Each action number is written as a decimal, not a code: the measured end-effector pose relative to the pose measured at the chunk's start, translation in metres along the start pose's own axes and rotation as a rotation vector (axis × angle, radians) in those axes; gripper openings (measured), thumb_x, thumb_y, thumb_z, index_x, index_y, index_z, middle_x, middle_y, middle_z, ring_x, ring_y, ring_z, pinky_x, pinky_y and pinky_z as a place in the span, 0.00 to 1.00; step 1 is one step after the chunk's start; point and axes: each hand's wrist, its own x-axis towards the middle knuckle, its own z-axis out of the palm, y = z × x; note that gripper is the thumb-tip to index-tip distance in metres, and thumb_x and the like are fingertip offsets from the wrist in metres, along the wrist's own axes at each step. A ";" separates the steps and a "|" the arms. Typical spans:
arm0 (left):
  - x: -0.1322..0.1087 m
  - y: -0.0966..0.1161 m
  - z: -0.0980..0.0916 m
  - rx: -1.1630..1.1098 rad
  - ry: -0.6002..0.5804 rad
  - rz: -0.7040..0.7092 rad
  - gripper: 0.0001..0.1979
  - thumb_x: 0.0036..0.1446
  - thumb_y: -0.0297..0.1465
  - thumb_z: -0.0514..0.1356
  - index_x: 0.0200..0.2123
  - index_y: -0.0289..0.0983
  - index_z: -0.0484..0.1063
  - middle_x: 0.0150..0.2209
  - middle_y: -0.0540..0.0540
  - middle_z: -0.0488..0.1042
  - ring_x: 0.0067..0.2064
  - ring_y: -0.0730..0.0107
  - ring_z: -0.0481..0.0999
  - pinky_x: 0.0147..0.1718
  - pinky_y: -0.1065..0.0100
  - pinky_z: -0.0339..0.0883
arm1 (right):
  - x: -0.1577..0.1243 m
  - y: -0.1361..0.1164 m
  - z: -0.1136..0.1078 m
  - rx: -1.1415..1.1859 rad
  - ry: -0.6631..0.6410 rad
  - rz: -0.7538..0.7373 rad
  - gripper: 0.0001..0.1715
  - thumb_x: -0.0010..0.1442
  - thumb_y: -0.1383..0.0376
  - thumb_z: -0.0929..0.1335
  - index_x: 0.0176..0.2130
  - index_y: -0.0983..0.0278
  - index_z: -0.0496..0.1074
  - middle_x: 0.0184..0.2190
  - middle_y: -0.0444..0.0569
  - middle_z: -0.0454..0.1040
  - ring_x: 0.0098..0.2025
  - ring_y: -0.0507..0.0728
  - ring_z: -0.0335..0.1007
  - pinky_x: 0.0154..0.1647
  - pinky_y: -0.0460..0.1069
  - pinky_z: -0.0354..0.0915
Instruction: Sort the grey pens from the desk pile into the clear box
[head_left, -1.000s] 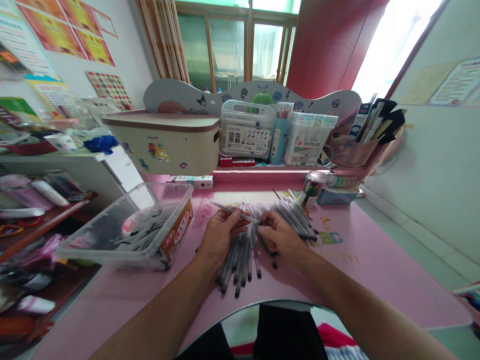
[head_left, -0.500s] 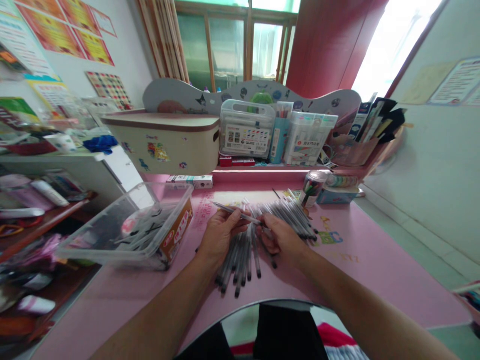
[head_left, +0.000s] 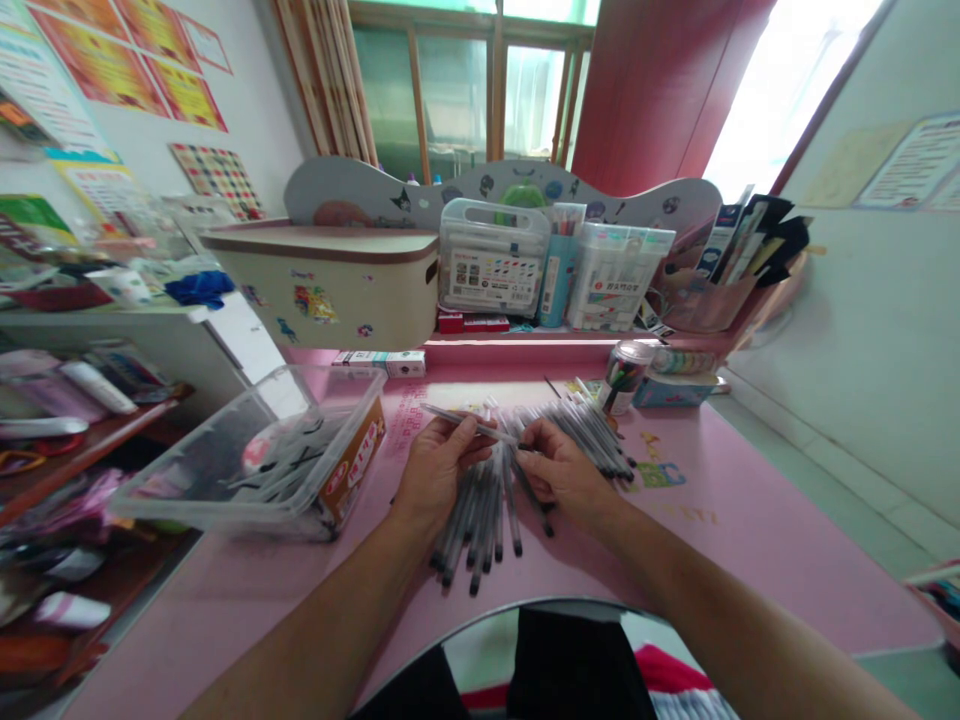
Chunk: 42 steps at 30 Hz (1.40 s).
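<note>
My left hand (head_left: 436,468) is closed around a clear slim pen (head_left: 486,430), which lies nearly level and points left past the thumb. At its other end, the fingers of my right hand (head_left: 559,465) are pinched together, with a small dark bit at their tips; whether that is a cap cannot be made out. Below both hands, a fanned pile of clear pens with black ends (head_left: 480,530) lies on the pink desk (head_left: 720,580). A second bunch of such pens (head_left: 589,435) rests behind my right hand.
On the left stands a clear plastic bin (head_left: 225,515) with pens inside. A jar of pens (head_left: 626,378) and a blue box (head_left: 673,392) are at the back right. The raised shelf holds a cream storage box (head_left: 337,300), marker cases (head_left: 495,270) and a pen holder (head_left: 701,300).
My right fingers have closed up and shifted slightly at the pen's end. The pen and my left hand have moved a little left. The piles look the same.
</note>
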 end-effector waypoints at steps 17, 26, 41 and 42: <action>0.003 0.004 -0.003 -0.062 0.011 0.042 0.12 0.53 0.36 0.66 0.38 0.37 0.71 0.32 0.47 0.80 0.34 0.69 0.80 0.33 0.69 0.72 | -0.001 -0.008 -0.006 0.101 -0.084 0.242 0.16 0.49 0.61 0.73 0.29 0.63 0.63 0.16 0.35 0.61 0.13 0.43 0.45 0.12 0.40 0.35; 0.018 0.015 -0.009 -0.453 0.194 -0.097 0.06 0.62 0.28 0.54 0.35 0.36 0.71 0.35 0.43 0.80 0.40 0.64 0.81 0.39 0.62 0.76 | 0.013 -0.014 -0.030 0.230 0.334 -0.008 0.15 0.44 0.65 0.68 0.21 0.60 0.54 0.11 0.33 0.48 0.12 0.44 0.40 0.11 0.42 0.37; -0.008 -0.004 0.011 -0.268 -0.029 -0.245 0.09 0.58 0.31 0.62 0.27 0.34 0.68 0.27 0.49 0.70 0.24 0.77 0.69 0.20 0.75 0.65 | 0.000 0.001 0.003 0.077 0.021 0.094 0.19 0.52 0.53 0.73 0.33 0.64 0.69 0.15 0.33 0.53 0.14 0.45 0.41 0.13 0.41 0.38; -0.007 -0.002 0.011 -0.292 -0.024 -0.264 0.11 0.61 0.31 0.58 0.26 0.34 0.67 0.27 0.48 0.71 0.25 0.75 0.70 0.22 0.73 0.67 | 0.000 -0.001 0.001 0.176 0.020 0.107 0.19 0.54 0.51 0.72 0.34 0.64 0.69 0.15 0.34 0.54 0.15 0.46 0.43 0.13 0.41 0.40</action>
